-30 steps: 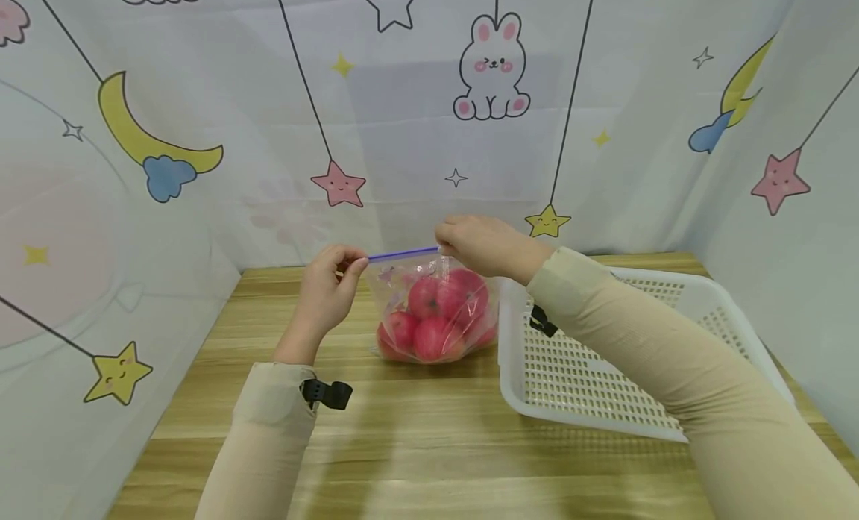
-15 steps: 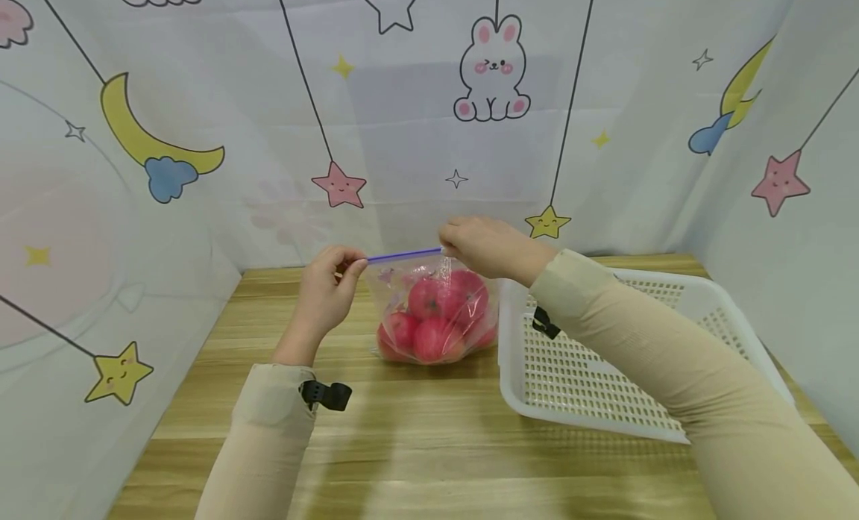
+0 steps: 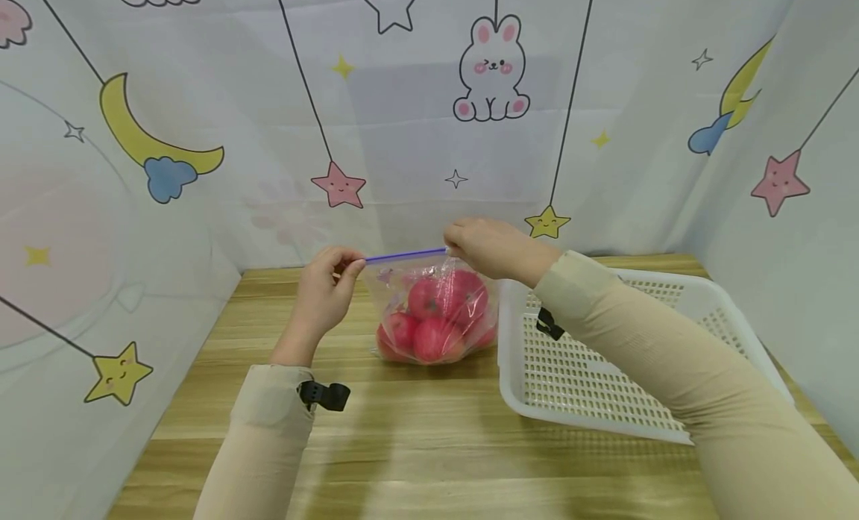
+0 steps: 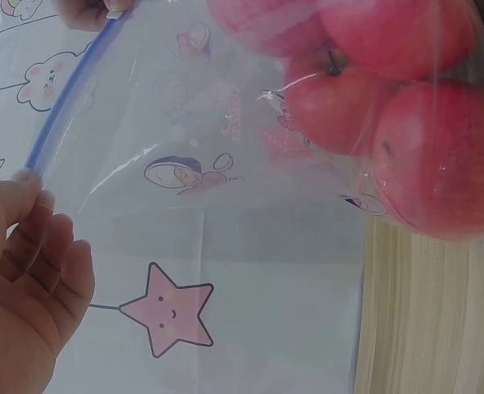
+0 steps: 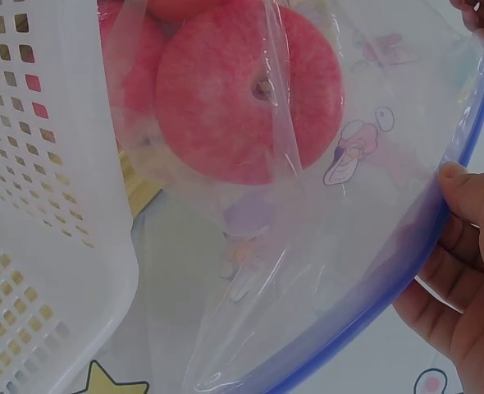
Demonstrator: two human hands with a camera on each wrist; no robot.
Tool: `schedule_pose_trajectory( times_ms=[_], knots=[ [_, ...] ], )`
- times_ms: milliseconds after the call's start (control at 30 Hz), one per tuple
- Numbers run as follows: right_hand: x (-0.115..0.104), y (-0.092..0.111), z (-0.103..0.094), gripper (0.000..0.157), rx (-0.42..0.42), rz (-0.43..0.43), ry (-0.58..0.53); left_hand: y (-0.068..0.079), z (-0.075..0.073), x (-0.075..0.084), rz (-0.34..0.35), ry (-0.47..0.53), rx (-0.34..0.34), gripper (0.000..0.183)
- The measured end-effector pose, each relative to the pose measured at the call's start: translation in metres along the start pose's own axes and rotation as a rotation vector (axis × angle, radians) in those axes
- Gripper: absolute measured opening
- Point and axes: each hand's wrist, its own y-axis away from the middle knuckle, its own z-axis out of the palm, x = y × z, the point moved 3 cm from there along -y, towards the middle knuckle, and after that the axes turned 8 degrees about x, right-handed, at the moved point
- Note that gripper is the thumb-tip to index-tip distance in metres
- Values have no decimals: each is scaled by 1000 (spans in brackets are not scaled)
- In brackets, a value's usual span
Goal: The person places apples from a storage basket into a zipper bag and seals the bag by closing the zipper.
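A clear zip-top bag with cartoon prints stands on the table, filled low down with several red apples. Its blue zip strip runs along the top between both hands. My left hand pinches the strip's left end between thumb and forefinger, the other fingers loosely bent. Farther right, my right hand pinches the strip from above. A small white slider shows at those fingertips in the left wrist view. In the right wrist view, the right thumb presses on the strip, which continues past the hand.
Right of the bag stands a white perforated plastic basket, close beside it and partly under the right forearm. The wood-grain table ends at a white cartoon-printed cloth behind and at both sides.
My right hand has slid slightly to the right along the top of the bag, leaving more blue strip visible between the hands. The left hand has barely moved; apples and basket are unchanged.
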Motion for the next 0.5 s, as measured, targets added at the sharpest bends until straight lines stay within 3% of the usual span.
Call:
schedule_pose_trajectory(
  times_ms=[500],
  knots=[
    [6,4,2,8,0,20,15,0,-1,0,-18,-16,-19,12]
  ],
)
